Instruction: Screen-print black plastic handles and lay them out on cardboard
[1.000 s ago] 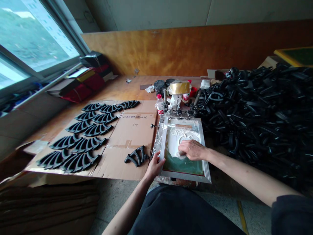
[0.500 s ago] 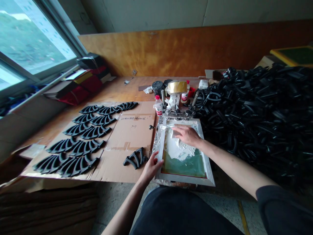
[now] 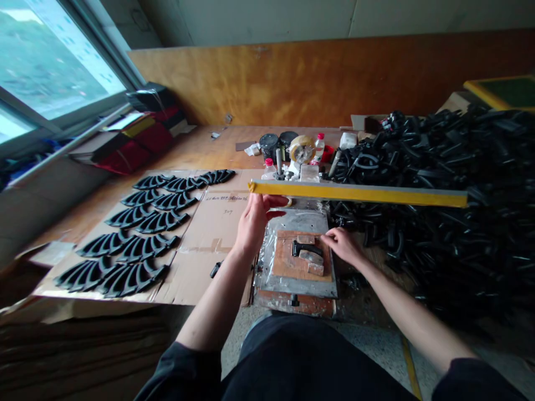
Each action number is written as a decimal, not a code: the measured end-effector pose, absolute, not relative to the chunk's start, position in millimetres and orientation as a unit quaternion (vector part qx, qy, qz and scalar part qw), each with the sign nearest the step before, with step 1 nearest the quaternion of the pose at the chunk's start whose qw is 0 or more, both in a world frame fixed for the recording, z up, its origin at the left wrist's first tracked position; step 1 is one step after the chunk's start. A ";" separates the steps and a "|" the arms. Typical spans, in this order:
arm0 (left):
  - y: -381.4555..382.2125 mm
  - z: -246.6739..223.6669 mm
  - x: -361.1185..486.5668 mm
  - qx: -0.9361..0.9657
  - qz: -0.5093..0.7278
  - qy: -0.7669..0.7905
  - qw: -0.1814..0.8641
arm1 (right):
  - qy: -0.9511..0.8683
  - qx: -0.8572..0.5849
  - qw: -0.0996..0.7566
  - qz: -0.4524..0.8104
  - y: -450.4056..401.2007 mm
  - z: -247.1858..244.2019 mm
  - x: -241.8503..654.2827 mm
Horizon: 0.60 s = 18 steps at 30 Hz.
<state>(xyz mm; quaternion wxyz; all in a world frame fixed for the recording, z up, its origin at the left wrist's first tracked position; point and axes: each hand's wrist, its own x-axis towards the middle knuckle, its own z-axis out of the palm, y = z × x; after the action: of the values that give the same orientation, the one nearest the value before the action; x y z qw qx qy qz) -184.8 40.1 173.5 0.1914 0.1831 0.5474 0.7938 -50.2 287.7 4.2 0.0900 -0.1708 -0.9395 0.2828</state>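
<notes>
My left hand [image 3: 253, 220] holds up the near left corner of the screen printing frame [image 3: 359, 194], which is raised and seen edge-on, its yellow edge facing me. Its mesh and the white ink on it are hidden from here. Below lies a metal base plate [image 3: 265, 281] with a wooden jig [image 3: 288, 267]. On the jig sits one curved black plastic handle [image 3: 307, 248] against small blocks. My right hand [image 3: 343, 245] is just right of the jig, fingers stretched toward the handle but apart from it, holding nothing that I can see.
Rows of black handles [image 3: 142, 250] lie on flattened cardboard [image 3: 200, 245] to the left. A big heap of black handles [image 3: 443, 167] fills the right side. Behind the plate stand a tape roll [image 3: 301, 149], dark tubs [image 3: 268, 146] and bottles [image 3: 319, 147] with red caps.
The screen frame has swung up from lying flat, lifted by my left hand, uncovering the jig and handle. My right hand has left the inked screen and come down beside the jig.
</notes>
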 end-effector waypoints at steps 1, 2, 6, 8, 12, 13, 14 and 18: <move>42.4 169.0 -183.0 0.168 0.802 0.544 0.180 | -0.955 -0.130 0.083 0.254 267.2 -6.3 -50.3; 42.8 160.6 -177.8 0.148 0.809 0.543 0.171 | -0.966 -0.109 0.076 0.222 249.3 -12.6 -51.7; 33.8 101.4 -128.5 0.041 0.734 0.574 0.360 | -0.977 -0.145 0.033 0.152 201.2 -2.1 -56.3; 28.2 71.4 -99.0 -0.020 0.684 0.548 0.481 | -0.976 -0.136 0.049 0.161 179.7 14.1 -51.0; 5.3 36.0 -72.4 -0.136 0.728 0.499 0.451 | -0.969 0.022 0.081 0.231 151.8 36.1 -36.7; -6.0 30.6 -75.3 -0.162 0.731 0.515 0.417 | -0.964 0.035 0.076 0.253 157.2 36.4 -35.0; -19.5 25.3 -81.3 -0.184 0.726 0.542 0.381 | -0.961 0.017 0.071 0.267 169.7 34.5 -33.4; -79.8 5.8 -111.0 -0.205 0.650 0.695 0.230 | -0.953 -0.232 0.047 0.189 268.8 12.6 -18.4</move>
<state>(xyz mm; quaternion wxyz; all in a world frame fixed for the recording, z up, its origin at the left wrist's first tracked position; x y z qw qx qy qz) -111.0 -79.8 5.8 0.2297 -0.2047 0.6946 0.6502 -18.4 268.8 12.6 0.0467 -0.2321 -0.9531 0.1886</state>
